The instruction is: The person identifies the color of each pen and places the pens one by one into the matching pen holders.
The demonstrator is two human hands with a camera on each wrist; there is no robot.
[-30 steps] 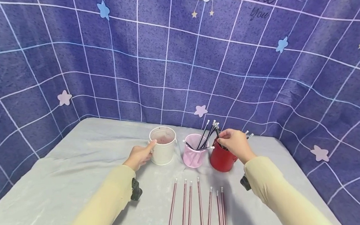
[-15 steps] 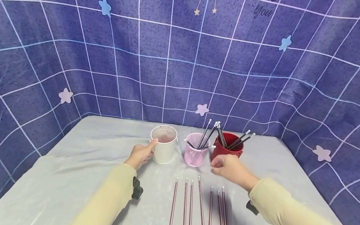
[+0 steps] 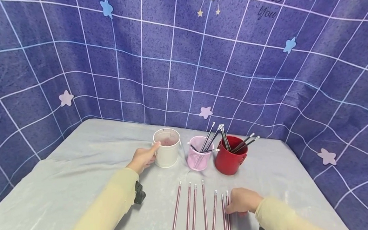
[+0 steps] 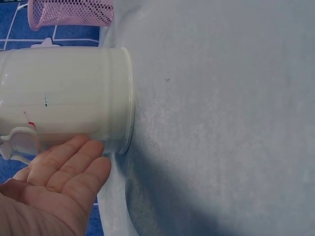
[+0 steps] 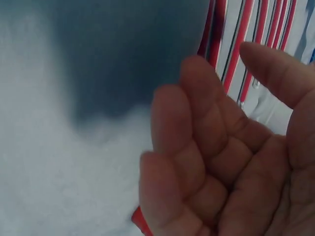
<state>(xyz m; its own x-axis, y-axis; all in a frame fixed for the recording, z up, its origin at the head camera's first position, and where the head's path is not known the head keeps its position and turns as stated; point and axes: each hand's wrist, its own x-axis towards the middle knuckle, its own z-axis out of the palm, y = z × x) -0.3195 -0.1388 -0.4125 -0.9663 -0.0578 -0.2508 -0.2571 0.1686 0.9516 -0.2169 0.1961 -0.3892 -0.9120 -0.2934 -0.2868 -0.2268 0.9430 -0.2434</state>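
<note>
My left hand (image 3: pixel 143 159) rests against the side of a white metal bucket (image 3: pixel 167 156), thumb just below the rim. The left wrist view shows straight fingers (image 4: pixel 74 164) along the bucket's wall, below its small handle loop. My right hand (image 3: pixel 243 200) is low over the table at the right end of a row of red striped pencils (image 3: pixel 204 205) with white erasers. Its thumb overlaps the rightmost pencil in the head view. Thumb and index fingertips stand apart in the right wrist view, the other fingers (image 5: pixel 170 123) loosely bent, several pencils (image 5: pixel 241 44) beyond them.
A pink mesh cup (image 3: pixel 197 162) with several black pencils stands right of the white bucket. Beside it is a red bucket (image 3: pixel 228 164), also with black pencils. Grey cloth (image 3: pixel 89 163) covers the table; a blue gridded curtain (image 3: pixel 121 69) hangs behind.
My right hand has left the black pencils in the red bucket and come down toward me to the rightmost red pencils. The left hand stays at the white bucket.
</note>
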